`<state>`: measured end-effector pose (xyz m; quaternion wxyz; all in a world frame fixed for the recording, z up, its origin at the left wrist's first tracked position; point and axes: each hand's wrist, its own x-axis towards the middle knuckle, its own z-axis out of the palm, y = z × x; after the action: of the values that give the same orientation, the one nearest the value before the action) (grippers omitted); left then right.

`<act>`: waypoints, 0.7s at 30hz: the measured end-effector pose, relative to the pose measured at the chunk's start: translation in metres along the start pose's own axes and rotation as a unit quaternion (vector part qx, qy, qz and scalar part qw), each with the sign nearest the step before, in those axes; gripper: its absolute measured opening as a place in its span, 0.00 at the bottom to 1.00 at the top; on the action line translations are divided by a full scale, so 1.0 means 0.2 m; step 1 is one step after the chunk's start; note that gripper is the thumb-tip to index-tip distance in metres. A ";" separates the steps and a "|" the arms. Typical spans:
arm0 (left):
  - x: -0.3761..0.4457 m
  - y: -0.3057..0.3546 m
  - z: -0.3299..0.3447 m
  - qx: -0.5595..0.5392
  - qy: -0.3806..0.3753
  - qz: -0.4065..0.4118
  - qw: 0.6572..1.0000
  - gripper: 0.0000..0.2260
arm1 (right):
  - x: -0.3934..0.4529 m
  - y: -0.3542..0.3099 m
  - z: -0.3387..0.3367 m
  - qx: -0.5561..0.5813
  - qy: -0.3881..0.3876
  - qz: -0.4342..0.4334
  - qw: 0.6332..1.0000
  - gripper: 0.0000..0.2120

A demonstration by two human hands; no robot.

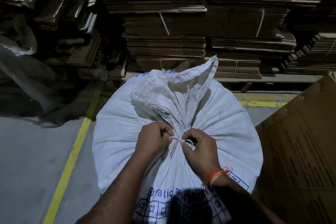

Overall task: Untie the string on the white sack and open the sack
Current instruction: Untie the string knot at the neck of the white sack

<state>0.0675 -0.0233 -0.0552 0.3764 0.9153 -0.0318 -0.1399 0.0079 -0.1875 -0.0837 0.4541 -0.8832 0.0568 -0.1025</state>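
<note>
A full white woven sack (120,132) with blue print stands upright in front of me, its neck gathered into pleats and its loose top flap (183,85) flopping away from me. A white string (179,140) binds the neck at the knot. My left hand (152,137) pinches the string on the knot's left side. My right hand (200,148) pinches a small loop of the same string on the right side. An orange thread is tied around my right wrist.
Tall stacks of flattened cardboard (163,23) fill the background. A large brown carton (300,151) stands close on the right of the sack. A yellow floor line (71,154) runs along the grey floor at left. Crumpled clear plastic (20,71) lies at far left.
</note>
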 end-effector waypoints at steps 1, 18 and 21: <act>0.00 0.00 0.00 0.003 0.000 0.000 1.000 0.05 | 0.00 0.00 0.00 0.002 0.001 0.001 1.000 0.11; 0.01 0.00 0.01 0.015 0.006 -0.008 1.000 0.03 | 0.00 -0.01 0.01 0.006 0.010 0.011 1.000 0.10; 0.00 0.01 0.01 0.015 0.008 -0.009 1.000 0.03 | 0.00 -0.01 0.01 0.004 0.010 0.014 1.000 0.10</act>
<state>0.0677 -0.0251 -0.0551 0.3618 0.9221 -0.0224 -0.1354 0.0084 -0.1850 -0.0842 0.4589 -0.8792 0.0731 -0.1051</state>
